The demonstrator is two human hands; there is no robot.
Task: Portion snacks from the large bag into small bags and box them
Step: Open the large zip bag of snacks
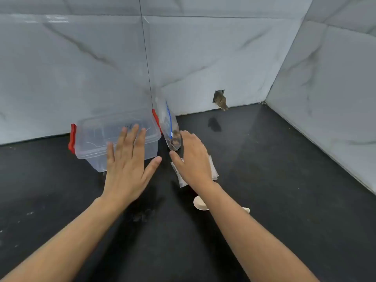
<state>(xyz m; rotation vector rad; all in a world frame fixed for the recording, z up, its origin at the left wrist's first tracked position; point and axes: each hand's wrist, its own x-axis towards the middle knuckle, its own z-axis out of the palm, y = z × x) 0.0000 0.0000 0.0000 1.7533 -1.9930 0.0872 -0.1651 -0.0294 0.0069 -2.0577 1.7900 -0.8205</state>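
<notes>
Hands are both flat and wide, holding nothing: left hand (128, 169) over the lidded box (114, 139), right hand (195, 159) reaching toward the snack bag (171, 129) (probably to grab it).

the right hand (195, 159) hides most of the small bags (213, 169); its forearm covers part of the scoop (200, 203).

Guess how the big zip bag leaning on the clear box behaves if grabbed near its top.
The zip bag is thin clear film, so it probably flops and creases. Its snacks sit only at the bottom, so it likely hangs bottom-heavy yet light. It leans on the box, so a nudge may tip it.
</notes>
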